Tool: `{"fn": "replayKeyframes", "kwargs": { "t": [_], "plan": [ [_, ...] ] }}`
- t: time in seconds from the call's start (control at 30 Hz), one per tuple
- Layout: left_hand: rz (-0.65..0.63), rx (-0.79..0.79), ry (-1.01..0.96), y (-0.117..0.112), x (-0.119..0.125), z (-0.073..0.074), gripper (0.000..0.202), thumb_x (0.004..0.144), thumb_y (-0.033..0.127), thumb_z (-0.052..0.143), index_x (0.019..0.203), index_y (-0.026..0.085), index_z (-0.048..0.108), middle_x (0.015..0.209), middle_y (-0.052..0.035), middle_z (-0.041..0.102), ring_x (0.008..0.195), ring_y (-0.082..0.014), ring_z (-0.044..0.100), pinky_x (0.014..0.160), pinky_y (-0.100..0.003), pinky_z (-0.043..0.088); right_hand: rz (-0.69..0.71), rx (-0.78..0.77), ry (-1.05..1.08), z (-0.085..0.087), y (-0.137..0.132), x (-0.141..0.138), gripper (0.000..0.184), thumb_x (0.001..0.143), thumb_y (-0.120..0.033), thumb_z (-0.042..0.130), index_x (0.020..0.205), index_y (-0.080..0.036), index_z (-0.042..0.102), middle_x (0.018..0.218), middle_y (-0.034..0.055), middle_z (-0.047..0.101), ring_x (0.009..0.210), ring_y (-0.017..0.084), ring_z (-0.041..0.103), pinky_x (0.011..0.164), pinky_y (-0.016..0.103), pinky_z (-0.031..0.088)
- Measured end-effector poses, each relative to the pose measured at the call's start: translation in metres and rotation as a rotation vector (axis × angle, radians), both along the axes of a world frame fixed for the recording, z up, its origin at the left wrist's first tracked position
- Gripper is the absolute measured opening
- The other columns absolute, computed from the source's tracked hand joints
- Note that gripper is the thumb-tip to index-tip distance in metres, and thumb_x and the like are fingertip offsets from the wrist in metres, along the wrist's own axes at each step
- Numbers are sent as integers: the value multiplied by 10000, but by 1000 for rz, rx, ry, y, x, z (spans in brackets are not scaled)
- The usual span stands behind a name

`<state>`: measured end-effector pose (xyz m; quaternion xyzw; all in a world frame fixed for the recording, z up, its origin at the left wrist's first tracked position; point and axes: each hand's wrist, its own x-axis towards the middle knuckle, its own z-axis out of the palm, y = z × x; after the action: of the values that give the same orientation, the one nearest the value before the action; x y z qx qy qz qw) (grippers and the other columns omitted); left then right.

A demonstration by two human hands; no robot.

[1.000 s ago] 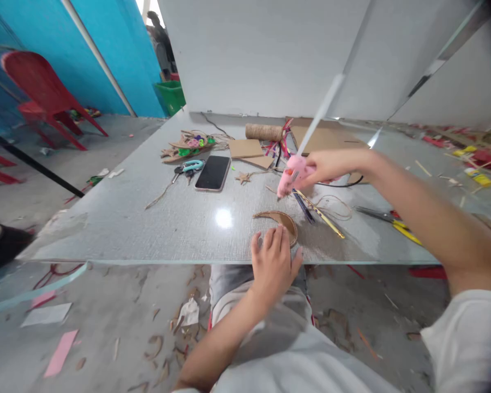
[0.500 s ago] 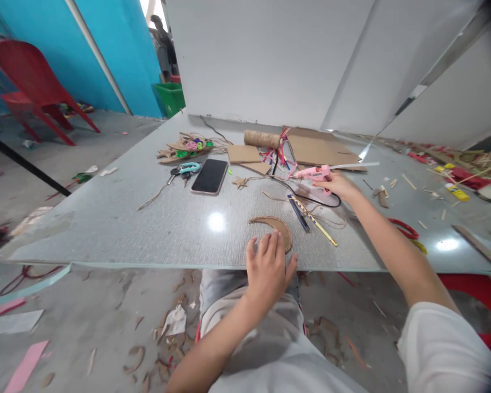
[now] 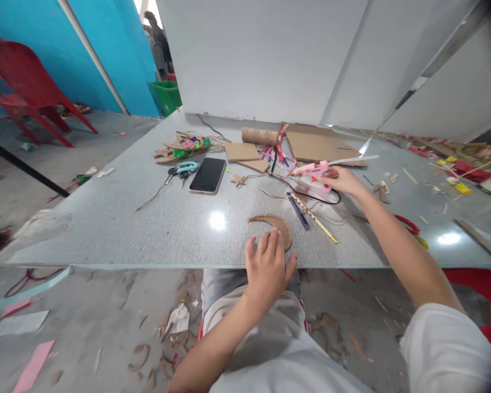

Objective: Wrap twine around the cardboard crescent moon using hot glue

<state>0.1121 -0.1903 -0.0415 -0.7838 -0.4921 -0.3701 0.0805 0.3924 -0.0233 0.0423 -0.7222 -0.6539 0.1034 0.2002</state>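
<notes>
My left hand point(image 3: 267, 262) lies at the table's near edge, fingers spread, with the fingertips on a crescent-shaped cardboard piece point(image 3: 285, 232). Brown twine trims the crescent's edge; my fingers cover its lower part. Farther off to the right, my right hand point(image 3: 343, 182) has its fingers closed at the back of a pink glue gun point(image 3: 311, 170). A pale glue stick point(image 3: 354, 160) sticks out behind the gun, whose nozzle points left. Between the two hands lie a dark pen point(image 3: 298, 212) and a yellow patterned pencil point(image 3: 317, 221). The gun's black cord point(image 3: 306, 196) curves beside them.
Across the table are a phone point(image 3: 208, 175), keys point(image 3: 182, 170), a small twine star point(image 3: 239, 180), a twine roll point(image 3: 259, 136) and cardboard sheets point(image 3: 319, 143). Red-handled scissors point(image 3: 407, 224) lie right of my forearm. A white panel point(image 3: 262, 65) rises behind the table.
My right hand has shifted slightly back to the right on the glue gun, and more of the gun's handle shows. The left hand keeps its place on the crescent. The view has turned slightly.
</notes>
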Motion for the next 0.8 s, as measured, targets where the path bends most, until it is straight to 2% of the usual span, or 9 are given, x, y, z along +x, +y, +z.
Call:
{"fn": "replayKeyframes", "kwargs": {
  "t": [0.07, 0.13, 0.23, 0.3, 0.43, 0.53, 0.6, 0.67, 0.8],
  "plan": [
    [2, 7, 0, 0, 0, 0, 375, 925, 358, 479, 1184, 128, 624, 1193, -97, 680, 1081, -241, 603, 986, -459, 320, -108, 12, -163, 10, -17, -9, 385, 700, -467, 717, 896, -140, 663, 908, 149, 693, 813, 250, 631, 660, 315, 416],
    [2, 5, 4, 0, 1, 0, 373, 923, 357, 477, 1178, 127, 624, 1193, -90, 681, 1083, -239, 600, 987, -460, 316, -93, 59, -303, 18, -35, -29, 277, 743, -470, 670, 791, -197, 671, 845, 110, 702, 824, 269, 638, 672, 337, 421],
    [8, 0, 19, 1, 1, 0, 387, 924, 361, 476, 1196, 122, 611, 1215, -85, 670, 1090, -236, 593, 987, -456, 320, 222, 72, -181, 18, -46, -74, 164, 800, -386, 631, 804, -227, 671, 814, 49, 707, 776, 204, 636, 680, 315, 437],
    [11, -10, 33, 1, 2, 0, 407, 928, 370, 469, 1223, 118, 592, 1230, -85, 661, 1103, -235, 587, 988, -450, 325, 371, 74, -104, 8, -37, -105, 165, 785, -366, 658, 849, -215, 672, 817, 36, 704, 785, 184, 636, 703, 301, 444],
    [6, -50, 35, 0, 1, 2, 435, 939, 386, 453, 1265, 115, 551, 1236, -89, 655, 1128, -233, 577, 998, -446, 335, 463, -5, -42, -18, 0, -144, 184, 756, -331, 673, 859, -179, 665, 883, 58, 705, 802, 189, 627, 684, 293, 427],
    [-57, -137, 18, -4, -6, 10, 476, 941, 381, 457, 1330, 107, 479, 1247, -109, 643, 1162, -236, 560, 1004, -448, 359, 508, -69, -10, -28, 16, -149, 108, 787, -261, 598, 765, -163, 639, 783, 45, 693, 723, 161, 609, 672, 280, 427],
    [-169, -199, 4, -6, -16, 18, 524, 926, 386, 486, 1363, 104, 431, 1303, -123, 603, 1215, -241, 526, 995, -429, 395, 524, -74, 32, -27, 14, -144, 149, 816, -279, 542, 782, -162, 627, 780, 40, 686, 722, 152, 602, 684, 278, 436],
    [-235, -227, -41, -4, -31, 26, 477, 927, 383, 490, 1325, 122, 463, 1335, -122, 576, 1254, -238, 496, 980, -393, 424, 549, -69, 113, -22, 4, -139, 187, 825, -324, 518, 816, -166, 617, 810, 43, 682, 738, 155, 597, 689, 286, 440],
    [-134, -251, -89, 17, -60, 35, 223, 938, 255, 461, 1122, 179, 563, 1232, -103, 632, 1122, -231, 574, 898, -373, 467, 617, -44, 240, -9, -24, -133, 221, 816, -392, 536, 824, -182, 602, 853, 54, 675, 769, 169, 590, 699, 309, 433]
  ]
}}
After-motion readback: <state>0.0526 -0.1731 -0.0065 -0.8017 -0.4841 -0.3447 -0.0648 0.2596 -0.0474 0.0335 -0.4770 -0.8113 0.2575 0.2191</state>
